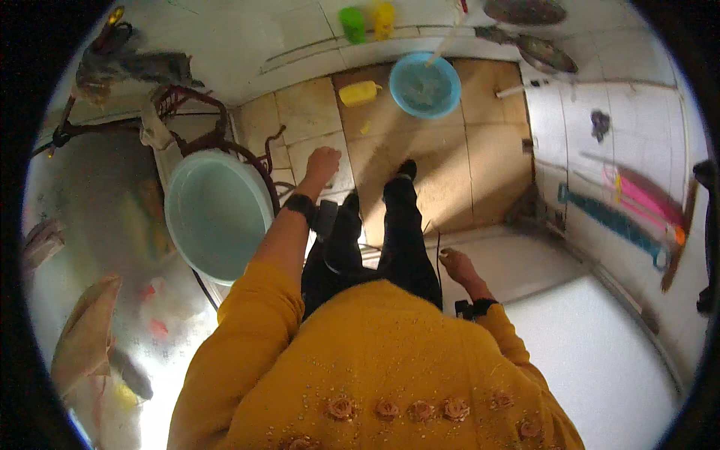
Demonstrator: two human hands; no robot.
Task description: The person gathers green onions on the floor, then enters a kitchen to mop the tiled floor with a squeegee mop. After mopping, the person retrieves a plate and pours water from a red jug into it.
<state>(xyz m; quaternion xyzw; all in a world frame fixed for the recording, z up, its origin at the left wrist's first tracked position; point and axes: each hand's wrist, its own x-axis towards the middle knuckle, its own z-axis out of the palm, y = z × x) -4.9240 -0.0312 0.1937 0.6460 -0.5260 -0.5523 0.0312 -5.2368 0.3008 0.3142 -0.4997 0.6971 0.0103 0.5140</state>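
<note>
My left hand (325,164) hangs over the tiled floor with its fingers curled in, and nothing shows in it. Beside that forearm, a pale aqua plastic basin (175,230) rests in a dark metal stand (216,132). My right hand (458,266) is low by my right leg, its fingers loosely bent and apart, with no object seen in them. On the floor ahead stands a light blue basin (396,90) that seems to hold water, and a thin pale hose or stick (447,40) reaches into it. A yellow bottle (358,94) lies beside that basin.
A green cup (352,25) and a yellow cup (384,21) stand on a ledge. Pans (547,53) hang at the back right. Blue and pink long items (616,222) hang along the right wall. A white surface (590,360) lies at my right side.
</note>
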